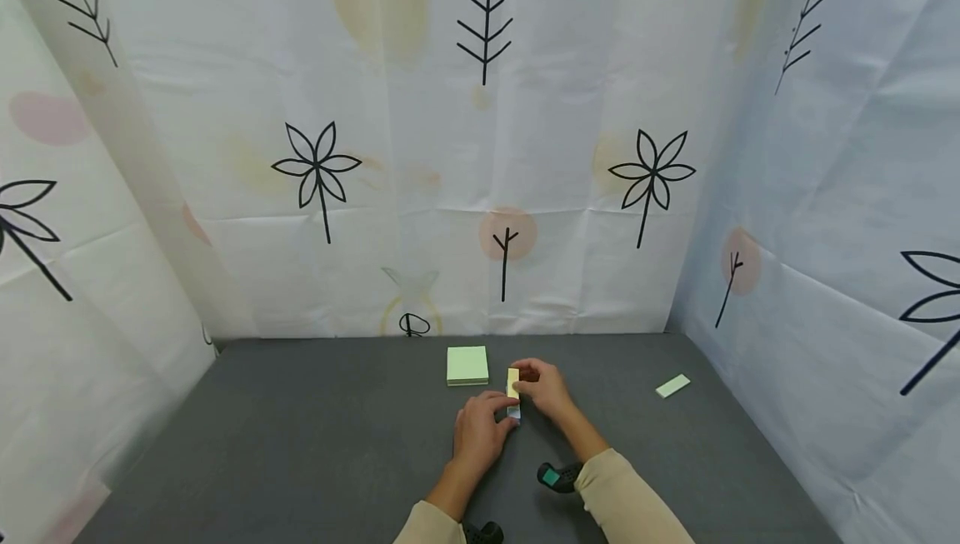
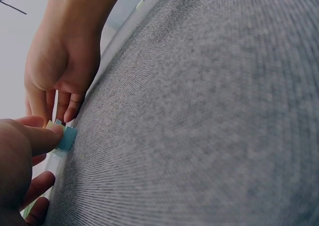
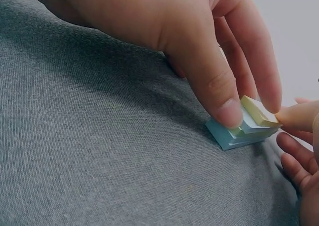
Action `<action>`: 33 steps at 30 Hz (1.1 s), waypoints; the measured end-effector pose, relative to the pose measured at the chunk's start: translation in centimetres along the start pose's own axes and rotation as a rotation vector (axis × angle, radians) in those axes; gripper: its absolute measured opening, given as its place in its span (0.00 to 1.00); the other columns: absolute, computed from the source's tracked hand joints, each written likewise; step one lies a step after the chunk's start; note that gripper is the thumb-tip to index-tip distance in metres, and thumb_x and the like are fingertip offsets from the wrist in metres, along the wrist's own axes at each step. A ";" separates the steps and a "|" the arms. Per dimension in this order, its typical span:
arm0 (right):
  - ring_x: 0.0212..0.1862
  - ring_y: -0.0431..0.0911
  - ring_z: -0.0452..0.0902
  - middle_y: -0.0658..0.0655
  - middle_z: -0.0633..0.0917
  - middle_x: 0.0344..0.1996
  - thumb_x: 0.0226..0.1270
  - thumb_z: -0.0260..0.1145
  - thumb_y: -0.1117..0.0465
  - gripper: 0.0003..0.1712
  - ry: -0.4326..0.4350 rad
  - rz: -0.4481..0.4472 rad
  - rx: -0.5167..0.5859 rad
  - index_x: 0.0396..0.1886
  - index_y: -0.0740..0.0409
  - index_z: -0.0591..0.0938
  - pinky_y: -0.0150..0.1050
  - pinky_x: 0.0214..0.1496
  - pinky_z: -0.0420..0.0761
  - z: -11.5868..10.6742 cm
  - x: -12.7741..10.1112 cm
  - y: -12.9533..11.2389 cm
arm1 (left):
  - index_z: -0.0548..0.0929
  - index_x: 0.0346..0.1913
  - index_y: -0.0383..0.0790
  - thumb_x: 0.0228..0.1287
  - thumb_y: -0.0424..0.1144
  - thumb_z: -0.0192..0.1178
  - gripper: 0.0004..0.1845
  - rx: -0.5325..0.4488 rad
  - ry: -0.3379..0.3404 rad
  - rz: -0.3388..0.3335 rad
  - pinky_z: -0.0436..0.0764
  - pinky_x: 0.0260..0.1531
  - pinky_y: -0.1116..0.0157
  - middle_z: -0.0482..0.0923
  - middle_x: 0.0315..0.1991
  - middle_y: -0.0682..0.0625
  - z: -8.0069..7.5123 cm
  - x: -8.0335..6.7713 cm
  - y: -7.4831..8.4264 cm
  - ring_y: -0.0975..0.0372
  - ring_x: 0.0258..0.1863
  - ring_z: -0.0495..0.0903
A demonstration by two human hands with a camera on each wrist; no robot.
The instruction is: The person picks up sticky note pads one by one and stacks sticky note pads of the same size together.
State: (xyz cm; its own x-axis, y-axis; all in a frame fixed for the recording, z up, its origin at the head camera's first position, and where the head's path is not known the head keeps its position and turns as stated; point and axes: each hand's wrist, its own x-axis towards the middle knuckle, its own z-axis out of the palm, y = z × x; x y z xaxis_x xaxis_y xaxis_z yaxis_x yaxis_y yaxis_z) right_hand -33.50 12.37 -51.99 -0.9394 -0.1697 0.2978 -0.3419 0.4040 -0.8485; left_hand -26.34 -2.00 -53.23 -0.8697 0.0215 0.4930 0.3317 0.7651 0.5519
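Observation:
A small stack of narrow sticky note pads lies on the table between my two hands. A yellow pad (image 1: pixel 513 377) is uppermost, with pale and blue pads (image 3: pixel 224 137) beneath it, slightly out of line. My right hand (image 1: pixel 545 390) pinches the stack between thumb and fingers from the right and far side. Thumb and index finger of my left hand (image 1: pixel 478 434) pinch the stack's near end. In the left wrist view, the left thumb lies against a blue pad (image 2: pixel 67 137), and the right fingers reach down beside it. The stack's far side is partly hidden by fingers.
A square light green sticky note pad (image 1: pixel 467 365) lies just left of the hands, toward the back. Farther right is a narrow pale green pad (image 1: pixel 672 386). The dark grey table (image 1: pixel 315 444) ends at printed fabric walls (image 1: pixel 420 152) behind and at both sides.

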 end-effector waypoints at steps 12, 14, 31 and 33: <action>0.39 0.53 0.81 0.59 0.85 0.36 0.57 0.72 0.70 0.15 -0.078 0.005 -0.034 0.45 0.66 0.85 0.42 0.38 0.79 -0.5 -0.2 -0.2 | 0.90 0.40 0.52 0.49 0.39 0.75 0.13 0.026 -0.030 0.000 0.75 0.36 0.56 0.84 0.42 0.58 -0.3 0.0 0.0 0.58 0.37 0.78; 0.39 0.53 0.81 0.59 0.86 0.36 0.57 0.71 0.70 0.15 -0.092 0.012 -0.035 0.46 0.66 0.85 0.43 0.38 0.79 -0.5 -0.2 -0.2 | 0.90 0.41 0.52 0.49 0.39 0.76 0.14 0.031 -0.031 0.011 0.76 0.36 0.55 0.84 0.42 0.57 -0.4 0.0 0.0 0.58 0.37 0.78; 0.42 0.53 0.80 0.61 0.85 0.40 0.60 0.70 0.68 0.16 -0.206 0.023 -0.047 0.48 0.69 0.83 0.45 0.43 0.78 -1.2 -0.2 -0.4 | 0.90 0.42 0.53 0.48 0.40 0.76 0.15 0.062 -0.026 0.035 0.76 0.35 0.54 0.84 0.43 0.57 -0.3 -0.1 -0.2 0.57 0.38 0.79; 0.43 0.54 0.80 0.62 0.85 0.40 0.61 0.70 0.68 0.16 -0.210 0.030 -0.039 0.48 0.69 0.83 0.45 0.43 0.78 -1.2 -0.2 -0.4 | 0.90 0.41 0.53 0.47 0.40 0.76 0.15 0.062 -0.024 0.037 0.76 0.35 0.55 0.84 0.43 0.57 -0.3 -0.1 -0.2 0.57 0.38 0.79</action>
State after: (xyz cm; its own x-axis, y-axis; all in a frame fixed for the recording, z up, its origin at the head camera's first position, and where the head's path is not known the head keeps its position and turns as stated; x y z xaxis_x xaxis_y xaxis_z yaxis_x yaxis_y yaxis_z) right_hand -33.20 13.34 -51.23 -0.9249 -0.3393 0.1716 -0.3186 0.4454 -0.8367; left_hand -26.25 -2.36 -53.15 -0.8658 0.0653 0.4961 0.3414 0.8018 0.4904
